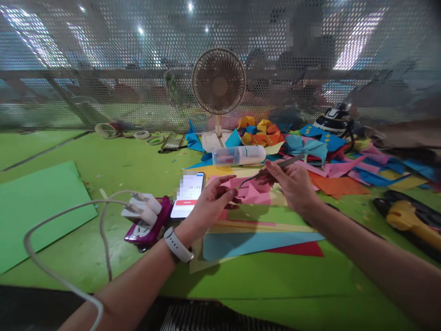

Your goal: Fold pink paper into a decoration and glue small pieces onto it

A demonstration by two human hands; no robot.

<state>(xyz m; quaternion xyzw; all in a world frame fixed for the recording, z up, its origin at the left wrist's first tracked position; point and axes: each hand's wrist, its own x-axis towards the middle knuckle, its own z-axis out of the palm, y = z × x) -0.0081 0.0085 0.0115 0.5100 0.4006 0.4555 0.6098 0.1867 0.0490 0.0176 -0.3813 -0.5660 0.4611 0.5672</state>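
Note:
My right hand (292, 184) grips a pair of metal tweezers (291, 161) between thumb and fingers, the tip slanting down to the left. A tiny yellow-green bit shows at that tip, beside the fingertips of my left hand (217, 197). The left thumb and fingers come together in a pinch; what they hold, if anything, is too small to make out. Just beyond and below the tips lies a pink folded paper piece (257, 193). Under both hands are stacked coloured sheets, with a blue sheet (251, 244) and a red sheet (299, 248) nearest me.
A lit phone (179, 209) and a purple power strip (148, 230) with white chargers (141, 209) stand left. Behind are a clear bottle (237, 155), a small fan (219, 85) and a heap of folded papers (265, 133). A yellow-handled tool (409, 218) lies right, a green sheet (41, 207) left.

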